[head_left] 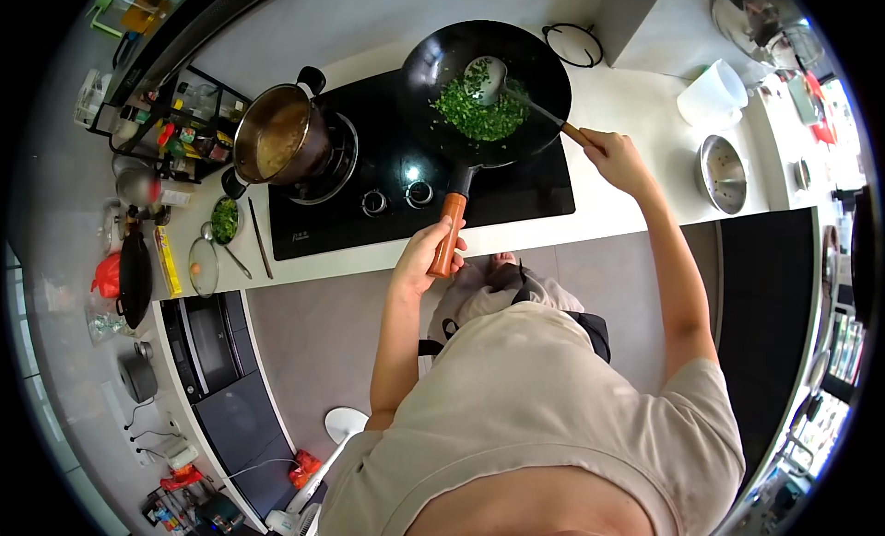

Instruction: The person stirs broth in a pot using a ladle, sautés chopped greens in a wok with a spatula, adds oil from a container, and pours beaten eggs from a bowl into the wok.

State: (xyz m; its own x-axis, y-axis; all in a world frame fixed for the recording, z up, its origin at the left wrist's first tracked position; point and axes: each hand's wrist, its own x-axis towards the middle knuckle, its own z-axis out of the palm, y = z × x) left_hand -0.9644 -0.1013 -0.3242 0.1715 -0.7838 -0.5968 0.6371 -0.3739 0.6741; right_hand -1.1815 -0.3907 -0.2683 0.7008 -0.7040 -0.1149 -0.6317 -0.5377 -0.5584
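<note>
chopped greens (475,117) sit in the wok (433,61), ahead and slightly right of the left hand (427,257), which is wrapped round the wooden handle (452,224). right hand (619,160) grips the ladle (498,73), its shaft slanting forward-left, bowl resting among the greens.

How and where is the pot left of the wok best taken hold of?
Probably by the far handle and near handle together, since they jut from opposite sides of the rim. Come at each from outside the pot, avoiding its open top, as liquid is inside.
</note>
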